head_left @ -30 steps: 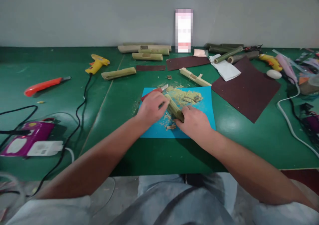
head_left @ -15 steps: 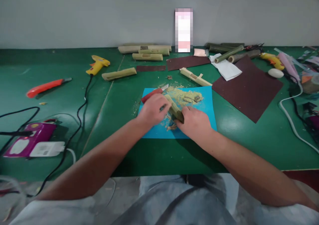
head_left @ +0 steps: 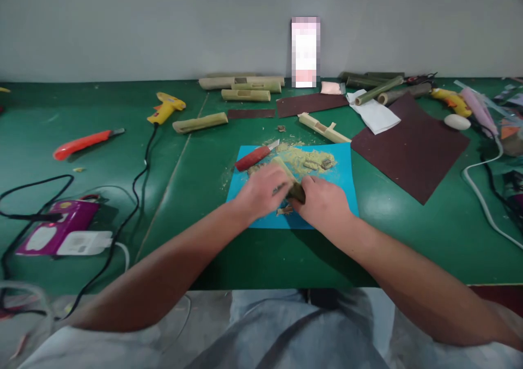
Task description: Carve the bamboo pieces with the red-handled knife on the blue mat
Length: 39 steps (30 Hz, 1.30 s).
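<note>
My right hand (head_left: 324, 200) is closed around the lower end of a short, pale green bamboo tube (head_left: 281, 165), which it holds at a slant above a blue sheet (head_left: 343, 189). With fingers curled, my left hand (head_left: 263, 189) reaches over the tube's middle and touches it; a small dark bit shows between thumb and fingers, too hidden to name. Just beyond that hand lies a red-handled craft knife (head_left: 257, 156), its blade pointing away to the right. Pale bamboo dust (head_left: 300, 156) is heaped on the sheet, and shavings (head_left: 285, 210) lie below the tube.
Cut bamboo pieces (head_left: 245, 95) lie along the back, with a notched one (head_left: 322, 128) nearer. Brown sandpaper sheets (head_left: 412, 151) are on the right. At left are a yellow glue gun (head_left: 166, 107), an orange utility knife (head_left: 84, 144) and a purple power strip (head_left: 61, 224) with cables.
My left hand has moved right and slightly down onto the tube, uncovering more of the red knife handle. My right hand keeps its grip. The whole view has shifted slightly.
</note>
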Motion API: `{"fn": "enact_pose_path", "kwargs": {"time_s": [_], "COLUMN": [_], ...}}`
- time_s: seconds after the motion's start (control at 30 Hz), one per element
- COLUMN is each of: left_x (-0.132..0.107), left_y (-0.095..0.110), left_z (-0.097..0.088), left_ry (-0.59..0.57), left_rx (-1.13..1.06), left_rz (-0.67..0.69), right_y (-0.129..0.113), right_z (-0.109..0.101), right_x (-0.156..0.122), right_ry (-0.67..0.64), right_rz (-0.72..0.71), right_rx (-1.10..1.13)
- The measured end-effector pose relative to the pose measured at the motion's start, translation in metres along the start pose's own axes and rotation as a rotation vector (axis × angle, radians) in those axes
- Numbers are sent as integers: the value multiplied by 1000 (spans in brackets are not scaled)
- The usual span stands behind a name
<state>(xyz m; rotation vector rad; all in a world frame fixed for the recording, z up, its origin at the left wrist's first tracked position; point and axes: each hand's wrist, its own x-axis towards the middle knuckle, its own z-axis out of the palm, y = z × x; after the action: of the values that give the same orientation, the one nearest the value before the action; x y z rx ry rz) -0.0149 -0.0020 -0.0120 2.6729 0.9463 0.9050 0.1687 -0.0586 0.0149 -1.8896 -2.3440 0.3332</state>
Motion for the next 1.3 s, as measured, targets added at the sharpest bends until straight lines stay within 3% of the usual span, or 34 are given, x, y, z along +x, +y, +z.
{"fn": "enact_pose_path", "kwargs": {"time_s": [0.1,0.23,0.37,0.4,0.47,0.5,0.6,0.63,0.77,0.9,0.93,1.03,1.07,1.17,1.2,1.3], "left_x": [1,0,1,1,1,1,0,0,-2,0,1,0,0,0,-1,-1], "left_y": [-1,2,1,1,1,1,-1,0,4,1,0,2,1,0,0,1], "left_z": [0,-1,-4,-5,-5,-4,-3,-3,-4,-6,-6,-6,-6,-6,-5,-4], "left_ry": [100,-66,96,67,-100,-113,65,74,-177,82,82,-123,-114,83,84,-129], "left_rx": [49,18,57,43,-19,-30,24,33,-15,81,72,-6,4,92,96,-4], "left_rz": [-24,58,-75,-29,30,43,-32,-38,64,-76,-57,26,24,-90,-72,47], "right_y": [1,2,2,2,2,2,2,2,3,1,1,1,1,0,0,-1], "right_z": [1,3,4,4,4,3,3,3,4,3,3,2,3,3,3,2], "right_x": [1,2,2,2,2,2,2,1,2,2,2,2,2,2,2,0], "right_ry": [14,2,15,11,-3,-3,6,4,-14,-24,-26,-35,-31,-22,-23,-26], "right_rz": [16,-2,27,15,-9,-8,18,17,-18,11,9,-12,-8,1,0,-2], "right_rx": [5,3,19,23,23,24,21,18,18,22,17,7,6,2,-2,-11]}}
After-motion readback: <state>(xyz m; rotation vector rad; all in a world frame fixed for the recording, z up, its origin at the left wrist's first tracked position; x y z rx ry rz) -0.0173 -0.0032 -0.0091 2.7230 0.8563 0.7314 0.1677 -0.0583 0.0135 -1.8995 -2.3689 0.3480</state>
